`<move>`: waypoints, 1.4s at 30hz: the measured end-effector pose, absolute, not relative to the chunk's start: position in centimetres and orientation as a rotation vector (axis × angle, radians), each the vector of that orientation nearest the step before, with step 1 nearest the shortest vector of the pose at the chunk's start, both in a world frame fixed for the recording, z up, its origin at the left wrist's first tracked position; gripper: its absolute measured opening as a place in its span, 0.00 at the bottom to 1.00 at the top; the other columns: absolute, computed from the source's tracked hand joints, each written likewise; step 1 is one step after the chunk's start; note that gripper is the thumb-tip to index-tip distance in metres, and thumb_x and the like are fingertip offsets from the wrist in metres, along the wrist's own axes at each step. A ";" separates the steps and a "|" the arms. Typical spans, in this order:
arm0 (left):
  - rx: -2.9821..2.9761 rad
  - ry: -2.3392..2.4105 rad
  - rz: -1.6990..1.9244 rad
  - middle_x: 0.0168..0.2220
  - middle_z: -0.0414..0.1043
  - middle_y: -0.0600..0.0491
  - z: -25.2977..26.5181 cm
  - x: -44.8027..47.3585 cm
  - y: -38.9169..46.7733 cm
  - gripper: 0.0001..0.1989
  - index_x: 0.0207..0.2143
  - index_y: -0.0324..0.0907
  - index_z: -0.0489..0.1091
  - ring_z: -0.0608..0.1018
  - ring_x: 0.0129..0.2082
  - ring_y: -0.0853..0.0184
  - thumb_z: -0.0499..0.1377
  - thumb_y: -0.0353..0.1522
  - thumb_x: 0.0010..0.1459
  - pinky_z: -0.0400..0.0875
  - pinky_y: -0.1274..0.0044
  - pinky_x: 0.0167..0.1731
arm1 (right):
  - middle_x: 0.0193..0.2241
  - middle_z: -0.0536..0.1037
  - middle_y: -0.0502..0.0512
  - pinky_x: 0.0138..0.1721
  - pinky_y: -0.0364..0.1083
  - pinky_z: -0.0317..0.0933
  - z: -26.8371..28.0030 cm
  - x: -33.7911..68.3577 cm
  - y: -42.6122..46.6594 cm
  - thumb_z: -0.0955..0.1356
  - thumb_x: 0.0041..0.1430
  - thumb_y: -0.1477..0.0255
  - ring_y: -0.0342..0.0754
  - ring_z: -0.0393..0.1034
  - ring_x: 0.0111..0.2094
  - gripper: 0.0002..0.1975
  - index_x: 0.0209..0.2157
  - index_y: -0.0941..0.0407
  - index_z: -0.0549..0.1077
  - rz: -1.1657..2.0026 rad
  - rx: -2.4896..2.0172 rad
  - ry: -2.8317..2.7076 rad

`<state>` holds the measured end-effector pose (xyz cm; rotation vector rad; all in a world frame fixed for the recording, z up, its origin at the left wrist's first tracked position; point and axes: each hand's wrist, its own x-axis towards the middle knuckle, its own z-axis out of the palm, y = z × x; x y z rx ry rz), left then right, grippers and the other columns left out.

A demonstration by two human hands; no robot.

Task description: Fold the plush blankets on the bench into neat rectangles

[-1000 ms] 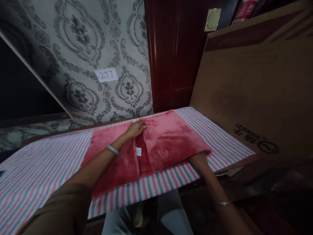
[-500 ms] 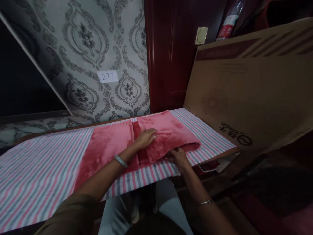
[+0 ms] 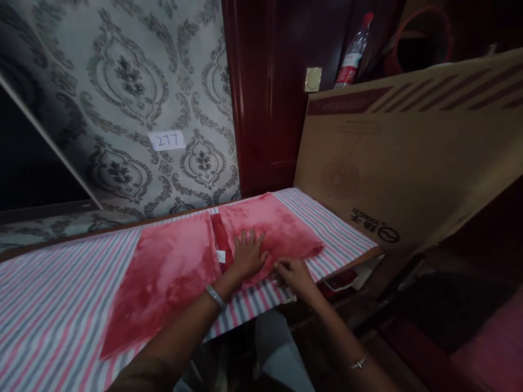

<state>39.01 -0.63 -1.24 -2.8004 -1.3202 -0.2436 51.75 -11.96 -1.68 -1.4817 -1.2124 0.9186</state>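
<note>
A pink plush cloth [image 3: 171,256] lies on the striped cover, its two sides folded in toward the middle. Between the two folds a darker red strip shows, with a small white tag [image 3: 221,256] on it. My left hand [image 3: 248,255] rests flat on the right-hand fold, palm down and fingers spread. At the near edge of that same fold is my right hand [image 3: 292,275], its fingers curled and closed on the cloth's edge. The fingertips are partly hidden.
The striped cover [image 3: 61,288] spreads over a long, narrow tabletop. A big cardboard box [image 3: 388,163] stands along its right end, with a plastic bottle [image 3: 352,60] behind. At left is a dark screen [image 3: 36,158]; a patterned wall [image 3: 131,71] runs behind.
My left hand has turned from lying across the fold's inner edge to pressing flat with fingers spread. The fold's raised near edge now lies flatter. The white tag has come into view.
</note>
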 end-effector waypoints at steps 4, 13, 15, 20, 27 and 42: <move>-2.783 -1.312 -0.254 0.71 0.46 0.41 -1.6 39.2 -0.4 0.34 0.69 0.46 0.52 0.50 0.69 0.35 0.51 0.46 0.64 0.46 0.43 0.62 | 0.54 0.75 0.62 0.60 0.54 0.59 1.4 53.1 -7.8 0.60 0.65 0.69 0.54 0.67 0.58 0.20 0.54 0.58 0.74 0.194 -1.607 -1.607; -2.913 -1.144 -0.276 0.72 0.45 0.52 -1.7 39.1 -0.4 0.30 0.69 0.56 0.51 0.47 0.71 0.43 0.49 0.42 0.65 0.44 0.43 0.64 | 0.71 0.48 0.56 0.65 0.66 0.39 -0.6 59.8 -0.7 0.55 0.71 0.59 0.60 0.39 0.70 0.28 0.69 0.51 0.55 0.044 -2.280 -1.765; -2.914 -1.164 -0.274 0.72 0.46 0.52 -1.8 39.2 -0.7 0.30 0.69 0.55 0.53 0.47 0.71 0.43 0.50 0.43 0.65 0.44 0.43 0.64 | 0.71 0.47 0.56 0.65 0.64 0.43 -1.5 61.1 -0.6 0.54 0.71 0.57 0.60 0.41 0.70 0.29 0.69 0.51 0.54 0.100 -2.298 -1.719; -2.980 -1.200 -0.195 0.71 0.48 0.48 -1.2 38.7 -1.5 0.30 0.69 0.50 0.53 0.49 0.71 0.47 0.47 0.43 0.66 0.44 0.47 0.66 | 0.71 0.46 0.56 0.65 0.64 0.44 -2.4 61.7 -0.4 0.54 0.71 0.56 0.60 0.40 0.70 0.30 0.69 0.51 0.53 0.125 -2.283 -1.729; -3.076 -1.144 -0.006 0.64 0.64 0.46 2.3 35.9 2.1 0.25 0.61 0.51 0.65 0.65 0.64 0.52 0.54 0.41 0.62 0.54 0.54 0.64 | 0.71 0.49 0.56 0.62 0.63 0.51 -3.5 61.6 -0.5 0.55 0.71 0.58 0.62 0.48 0.68 0.29 0.68 0.52 0.57 -0.034 -2.284 -1.737; -2.711 -1.676 -0.231 0.71 0.46 0.41 0.1 34.2 15.0 0.30 0.69 0.38 0.52 0.54 0.70 0.51 0.45 0.38 0.67 0.52 0.57 0.65 | 0.70 0.51 0.56 0.61 0.65 0.51 -1.7 61.7 0.9 0.56 0.70 0.58 0.61 0.49 0.68 0.28 0.68 0.48 0.56 0.080 -2.500 -1.715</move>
